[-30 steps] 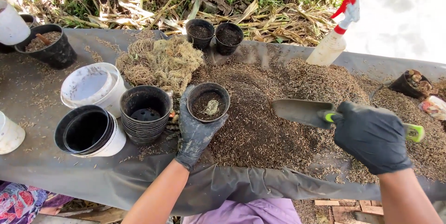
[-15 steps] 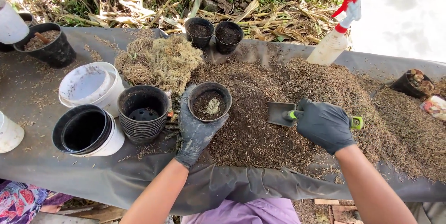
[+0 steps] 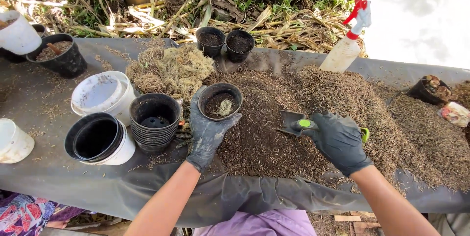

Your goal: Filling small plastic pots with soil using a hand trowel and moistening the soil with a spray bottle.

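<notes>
Outdoors, the tarp-covered surface (image 3: 58, 172) carried a mound of potting mix (image 3: 274, 133). Left hand (image 3: 208, 131) gripped a barely filled small pot (image 3: 220, 101); right hand (image 3: 338, 140) clutched a trowel (image 3: 293, 122) dug into it.

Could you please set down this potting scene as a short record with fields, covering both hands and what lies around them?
left hand: gloved left hand cups a small black pot with some mix and a pale tuft inside
right hand: gloved right hand holds a green-handled trowel, blade dug into the heap
heap: brown potting mix on a grey sheet
left of pot: stack of black pots; white bucket
behind: dry moss clump; two filled pots; spray bottle
</notes>
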